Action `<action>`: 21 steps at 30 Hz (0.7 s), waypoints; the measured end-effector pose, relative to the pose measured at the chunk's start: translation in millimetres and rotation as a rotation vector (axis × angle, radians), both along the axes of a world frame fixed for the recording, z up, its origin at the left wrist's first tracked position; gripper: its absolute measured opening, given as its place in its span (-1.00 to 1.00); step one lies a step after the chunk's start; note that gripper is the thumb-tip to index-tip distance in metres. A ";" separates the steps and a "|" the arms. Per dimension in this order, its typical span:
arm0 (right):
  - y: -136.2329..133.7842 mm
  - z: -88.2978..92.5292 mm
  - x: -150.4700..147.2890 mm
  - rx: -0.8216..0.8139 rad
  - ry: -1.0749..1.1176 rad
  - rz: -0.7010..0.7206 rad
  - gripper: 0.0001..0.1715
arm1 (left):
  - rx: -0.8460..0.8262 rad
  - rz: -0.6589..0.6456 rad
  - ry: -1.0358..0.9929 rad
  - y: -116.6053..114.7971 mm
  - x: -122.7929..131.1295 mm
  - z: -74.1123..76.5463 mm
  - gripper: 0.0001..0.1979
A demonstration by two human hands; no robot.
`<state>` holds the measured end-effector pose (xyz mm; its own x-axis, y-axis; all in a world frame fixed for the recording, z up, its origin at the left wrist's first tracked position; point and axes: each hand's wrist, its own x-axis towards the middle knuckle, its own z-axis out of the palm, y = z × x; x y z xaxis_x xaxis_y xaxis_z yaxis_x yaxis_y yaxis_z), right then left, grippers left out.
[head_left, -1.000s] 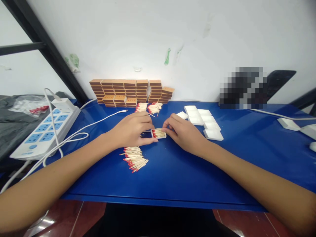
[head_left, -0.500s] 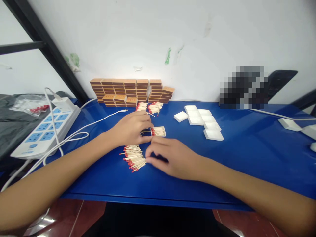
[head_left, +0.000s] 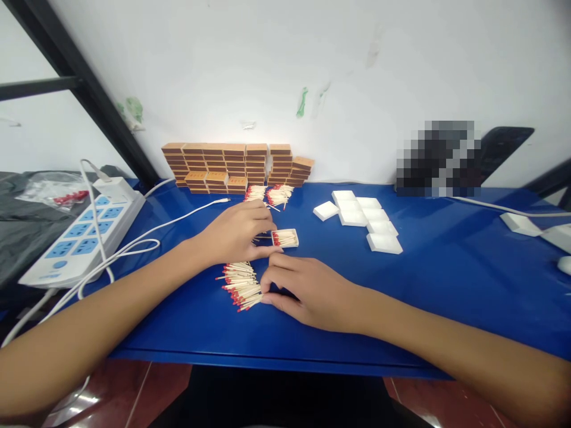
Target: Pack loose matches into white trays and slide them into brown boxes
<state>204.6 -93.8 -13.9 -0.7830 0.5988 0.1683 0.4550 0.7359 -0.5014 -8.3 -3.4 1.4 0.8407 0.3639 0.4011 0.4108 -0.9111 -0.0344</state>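
Observation:
A small white tray of red-tipped matches [head_left: 285, 238] lies on the blue table [head_left: 446, 279]. My left hand [head_left: 236, 233] rests just left of it, fingers curled round the tray's left end. A loose pile of matches [head_left: 241, 285] lies nearer me. My right hand [head_left: 303, 288] sits at the pile's right edge, thumb and fingers pinched onto the match ends.
Stacked brown matchboxes [head_left: 232, 166] line the wall, with two more match heaps [head_left: 270, 194] in front. Several empty white trays [head_left: 366, 219] lie to the right. A power strip [head_left: 84, 232] and white cables [head_left: 143, 238] occupy the left side.
My right hand left the right end of the match tray and moved toward me and left to the loose pile, where its fingers closed on matches. My left hand stayed put.

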 end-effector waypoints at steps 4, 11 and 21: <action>0.7 2.0 -1.4 -0.041 -0.024 -0.018 -0.89 | 0.003 -0.007 0.001 0.4 -0.3 0.2 -0.65; 0.4 5.2 -2.1 -0.082 -0.076 -0.039 -0.86 | -0.006 0.006 0.018 -0.1 -0.5 0.5 -0.67; -3.0 7.9 -1.0 -0.107 -0.114 -0.002 -0.85 | -0.012 0.018 0.009 -0.9 0.1 0.8 -0.59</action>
